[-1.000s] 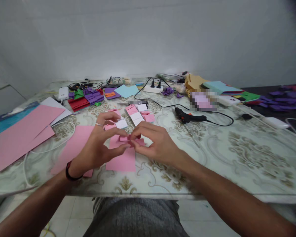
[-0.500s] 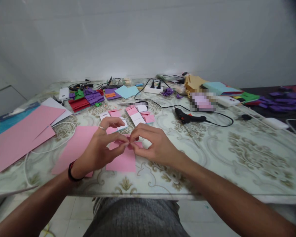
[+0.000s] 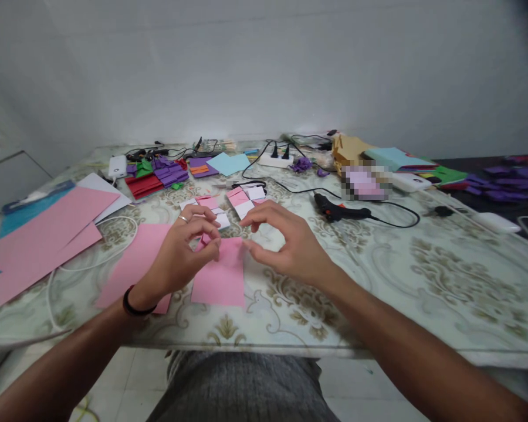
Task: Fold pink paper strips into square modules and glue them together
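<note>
My left hand is closed in a pinch on a small folded pink paper piece, held just above a pink paper square on the table. My right hand hovers to the right of it, fingers curved and apart, holding nothing. Just beyond my hands lie several small pink and white folded paper squares. A ring shows on my left hand and a dark band on that wrist.
Large pink sheets lie at the left with a white cable. A black glue gun with its cord lies at the right. At the back are purple and red paper stacks, a power strip and more coloured paper.
My right hand has let go of the small pink piece and drawn back to the right, fingers spread. My left hand keeps the piece and has shifted slightly left.
</note>
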Demonstrator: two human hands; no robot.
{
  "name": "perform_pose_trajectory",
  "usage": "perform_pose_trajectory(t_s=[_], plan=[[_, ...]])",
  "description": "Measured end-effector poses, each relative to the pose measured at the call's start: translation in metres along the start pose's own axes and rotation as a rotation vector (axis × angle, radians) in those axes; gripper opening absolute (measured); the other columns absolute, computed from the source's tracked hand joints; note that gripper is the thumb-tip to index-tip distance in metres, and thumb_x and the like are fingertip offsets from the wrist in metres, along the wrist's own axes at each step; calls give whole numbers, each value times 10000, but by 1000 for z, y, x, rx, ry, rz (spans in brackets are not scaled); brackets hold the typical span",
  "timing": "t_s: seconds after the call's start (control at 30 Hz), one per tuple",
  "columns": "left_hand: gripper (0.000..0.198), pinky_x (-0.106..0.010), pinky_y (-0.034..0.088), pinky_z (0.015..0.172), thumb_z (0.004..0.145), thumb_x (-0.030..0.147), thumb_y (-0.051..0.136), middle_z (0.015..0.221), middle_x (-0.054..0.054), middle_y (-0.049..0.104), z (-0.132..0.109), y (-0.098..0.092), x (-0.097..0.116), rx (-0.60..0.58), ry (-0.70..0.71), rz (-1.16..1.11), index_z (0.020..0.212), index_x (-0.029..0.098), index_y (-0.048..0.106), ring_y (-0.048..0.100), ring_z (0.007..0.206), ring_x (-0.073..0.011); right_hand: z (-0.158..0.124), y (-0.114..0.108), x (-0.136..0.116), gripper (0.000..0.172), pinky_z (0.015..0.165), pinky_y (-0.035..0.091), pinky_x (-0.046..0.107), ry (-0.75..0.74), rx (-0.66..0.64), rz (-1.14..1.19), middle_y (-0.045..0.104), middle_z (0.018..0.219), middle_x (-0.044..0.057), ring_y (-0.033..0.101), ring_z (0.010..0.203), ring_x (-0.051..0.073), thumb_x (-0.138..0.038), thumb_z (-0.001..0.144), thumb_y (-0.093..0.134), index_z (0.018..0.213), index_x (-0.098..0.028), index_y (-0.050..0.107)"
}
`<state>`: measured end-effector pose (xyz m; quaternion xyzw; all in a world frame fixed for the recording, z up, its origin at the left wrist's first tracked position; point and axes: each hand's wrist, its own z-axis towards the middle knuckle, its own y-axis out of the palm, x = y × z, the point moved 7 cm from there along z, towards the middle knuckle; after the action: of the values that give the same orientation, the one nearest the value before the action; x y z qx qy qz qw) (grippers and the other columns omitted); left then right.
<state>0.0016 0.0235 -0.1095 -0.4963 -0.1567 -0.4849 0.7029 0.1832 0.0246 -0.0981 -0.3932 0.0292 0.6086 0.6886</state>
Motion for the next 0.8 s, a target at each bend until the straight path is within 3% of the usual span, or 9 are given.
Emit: perform_pose_trajectory(t_s=[0.1, 0.2, 0.37, 0.47, 0.57, 0.8], plan=[[124, -409, 492, 993, 861, 214, 653, 1099, -99, 618, 1, 5, -13, -21, -138, -110, 747, 185, 693, 621, 1139, -252, -4, 13, -9, 350, 951, 541, 424, -117, -76, -59, 605, 1162, 109, 614, 1081, 252, -252, 872, 800, 1193, -235, 662], [116, -352, 525, 878, 848, 250, 667, 1033, -83, 648, 1, 8, -15, -48, -190, -211, 753, 185, 684, 637, 1045, -230, -10, 27, -12, 314, 957, 548, 429, -154, -145, -107, 573, 1196, 118, 597, 1107, 255, -239, 900, 768, 1195, -230, 661], [134, -286, 533, 746, 900, 292, 684, 920, -46, 710, 0, 10, -13, -83, -244, -345, 823, 184, 704, 649, 850, -173, -14, 31, -11, 305, 962, 550, 430, -115, -122, -146, 581, 1207, 125, 599, 1133, 265, -209, 918, 722, 1215, -213, 649], [150, -272, 545, 753, 895, 301, 741, 948, -45, 740, -2, 14, -14, -119, -268, -422, 993, 187, 731, 683, 864, -168, -13, 28, -8, 324, 957, 553, 434, -67, -90, -134, 584, 1202, 130, 617, 1114, 267, -177, 900, 694, 1220, -201, 650], [319, -248, 568, 771, 816, 211, 819, 1101, -56, 734, -3, 14, -14, -98, -211, -494, 1111, 201, 698, 700, 986, -176, -11, 23, -6, 295, 975, 545, 437, -22, -54, -101, 602, 1201, 131, 625, 1129, 266, -157, 896, 646, 1188, -196, 653], [282, -297, 592, 960, 878, 155, 749, 1114, -65, 734, -6, 10, -19, -61, -120, -410, 1149, 203, 682, 712, 1078, -179, -8, 18, 1, 286, 946, 526, 382, 69, -63, -5, 704, 1144, 97, 667, 1077, 237, -88, 884, 587, 1138, -209, 642]])
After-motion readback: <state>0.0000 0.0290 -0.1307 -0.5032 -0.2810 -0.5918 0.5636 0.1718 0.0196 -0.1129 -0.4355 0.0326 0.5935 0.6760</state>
